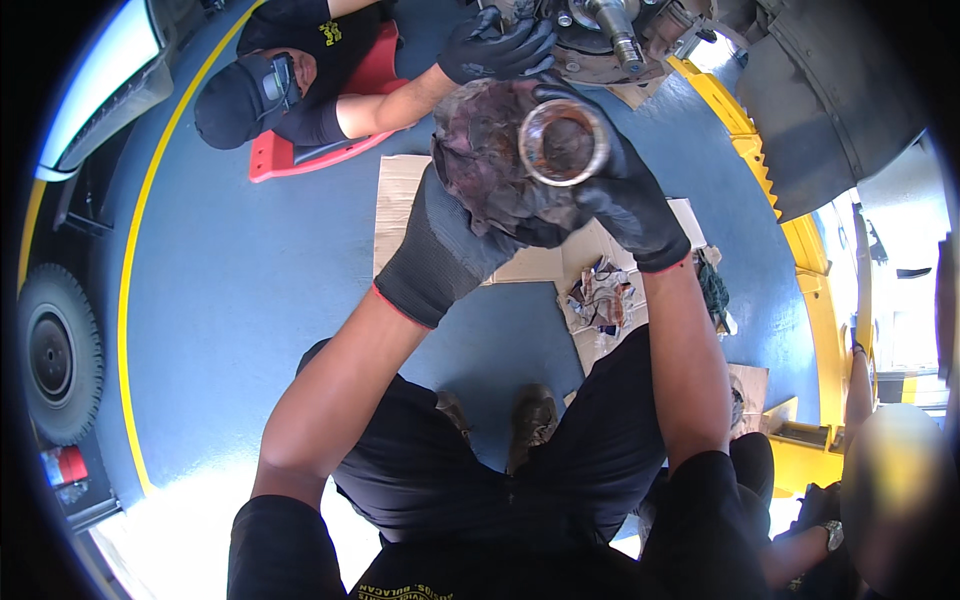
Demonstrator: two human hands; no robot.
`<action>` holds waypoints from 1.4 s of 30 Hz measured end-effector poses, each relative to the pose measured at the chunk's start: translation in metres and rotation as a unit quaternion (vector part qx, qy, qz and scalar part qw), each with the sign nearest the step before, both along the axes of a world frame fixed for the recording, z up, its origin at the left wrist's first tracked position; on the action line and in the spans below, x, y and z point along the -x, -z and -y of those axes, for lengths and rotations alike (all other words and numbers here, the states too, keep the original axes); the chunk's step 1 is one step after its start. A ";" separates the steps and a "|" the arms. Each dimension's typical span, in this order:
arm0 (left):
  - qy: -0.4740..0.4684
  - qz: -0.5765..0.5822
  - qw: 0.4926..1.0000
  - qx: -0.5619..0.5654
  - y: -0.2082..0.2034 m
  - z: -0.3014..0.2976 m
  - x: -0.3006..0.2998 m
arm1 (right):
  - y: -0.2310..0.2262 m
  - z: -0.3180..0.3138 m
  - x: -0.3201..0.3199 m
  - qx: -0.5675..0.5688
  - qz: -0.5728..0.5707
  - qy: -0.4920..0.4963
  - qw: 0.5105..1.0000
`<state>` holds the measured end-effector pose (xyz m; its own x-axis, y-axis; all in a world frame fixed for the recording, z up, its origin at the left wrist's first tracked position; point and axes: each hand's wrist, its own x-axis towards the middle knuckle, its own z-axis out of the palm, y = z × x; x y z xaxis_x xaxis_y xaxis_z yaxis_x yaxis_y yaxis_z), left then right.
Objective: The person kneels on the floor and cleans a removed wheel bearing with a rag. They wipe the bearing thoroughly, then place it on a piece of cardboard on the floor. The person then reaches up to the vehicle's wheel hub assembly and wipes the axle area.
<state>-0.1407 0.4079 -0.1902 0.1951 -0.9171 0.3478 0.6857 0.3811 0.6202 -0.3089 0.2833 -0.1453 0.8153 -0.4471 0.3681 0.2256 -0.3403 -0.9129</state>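
Both my hands wear dark gloves and are raised in front of me. My left hand [435, 240] is closed on a crumpled, grease-stained rag [480, 150]. My right hand [640, 205] grips a round metal ring [566, 181] with a shiny rim, its fingers wrapped round the far side and right edge. The rag lies against the ring's left side, and brownish, dirty material shows through the ring's opening. Just beyond my hands is a co-worker's gloved hand [495, 50], near a greasy axle spindle [615, 35].
A co-worker in a dark cap [235, 105] is at the far left by a red creeper [270, 160]. Cardboard [400, 190] and used rags [605, 295] lie on the blue floor. Yellow metal framework [810, 250] stands right, below a large tyre [830, 110]. Another person [790, 550] is at lower right.
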 end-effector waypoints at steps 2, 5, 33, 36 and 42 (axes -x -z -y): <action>-0.029 0.089 0.993 0.071 0.004 -0.003 0.000 | 0.002 0.012 -0.006 0.075 0.023 -0.001 0.997; -0.011 0.127 0.986 0.103 0.008 -0.004 -0.008 | 0.008 0.014 -0.011 0.089 0.031 0.015 0.995; 0.229 -0.276 0.926 -0.117 0.025 -0.014 -0.055 | 0.070 0.118 0.077 0.167 -0.621 0.019 0.765; 0.209 -0.297 0.921 -0.138 0.050 -0.007 -0.062 | 0.070 0.129 0.123 0.046 -0.624 0.080 0.776; 0.184 -0.283 0.929 -0.149 0.081 0.022 -0.049 | 0.181 0.121 0.272 -0.082 -0.582 0.170 0.791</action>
<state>-0.0916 0.3861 -0.2712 -0.0770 -0.9970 0.0055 0.9841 -0.0751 0.1612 -0.5805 0.1619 -0.3260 0.3803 -0.6777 -0.6294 -0.8797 -0.0551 -0.4722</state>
